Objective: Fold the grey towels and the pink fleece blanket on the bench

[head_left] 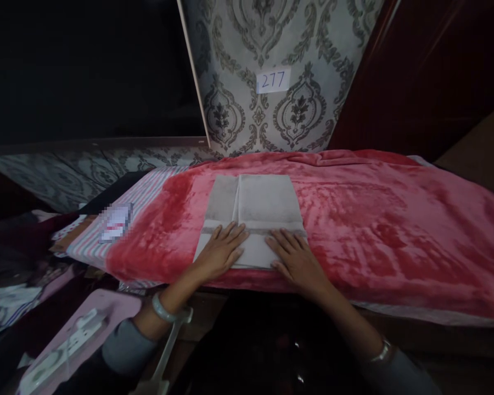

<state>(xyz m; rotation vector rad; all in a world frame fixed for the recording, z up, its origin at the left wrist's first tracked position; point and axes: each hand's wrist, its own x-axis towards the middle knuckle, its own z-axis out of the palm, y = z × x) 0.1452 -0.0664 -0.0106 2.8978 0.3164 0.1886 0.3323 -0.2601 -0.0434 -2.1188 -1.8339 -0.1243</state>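
Left hand (218, 254) and right hand (298, 263), fingers loosely spread and grasping nothing, rest flat on grey cloth (267, 197) atop the red blanket (362, 219), its near flap (256, 250) apparently folded over, while further folding possibly remains.

Folded grey cloth (258, 216) lies flat on a red blanket (379, 225)
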